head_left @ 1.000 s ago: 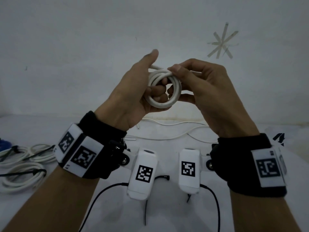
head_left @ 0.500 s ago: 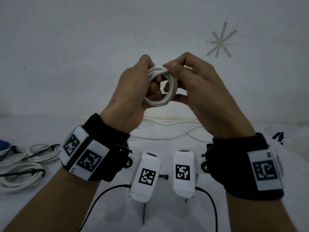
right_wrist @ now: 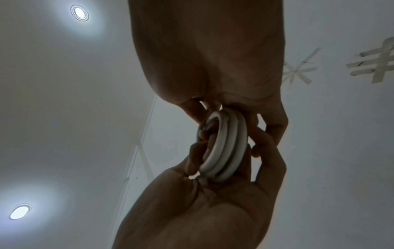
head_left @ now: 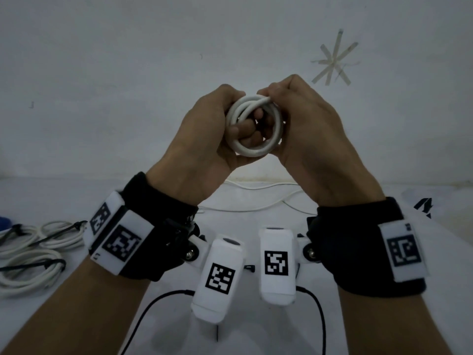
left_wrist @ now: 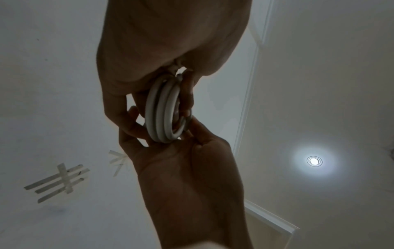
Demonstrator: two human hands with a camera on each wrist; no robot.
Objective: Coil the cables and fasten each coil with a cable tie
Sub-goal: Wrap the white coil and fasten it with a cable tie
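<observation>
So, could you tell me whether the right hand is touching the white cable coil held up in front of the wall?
Touching. The head view shows the right hand with fingers curled over the white cable coil, pinching its top.

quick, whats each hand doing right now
Left hand: fingers curled through and gripping the white cable coil.
Right hand: fingers curled, pinching the same coil at its top.

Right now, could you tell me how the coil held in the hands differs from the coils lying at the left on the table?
The held coil is small, tight and bare of any tie, gripped by both hands; the table coils are wider, looser, lie flat, and each carries a black tie. All are white cable.
</observation>
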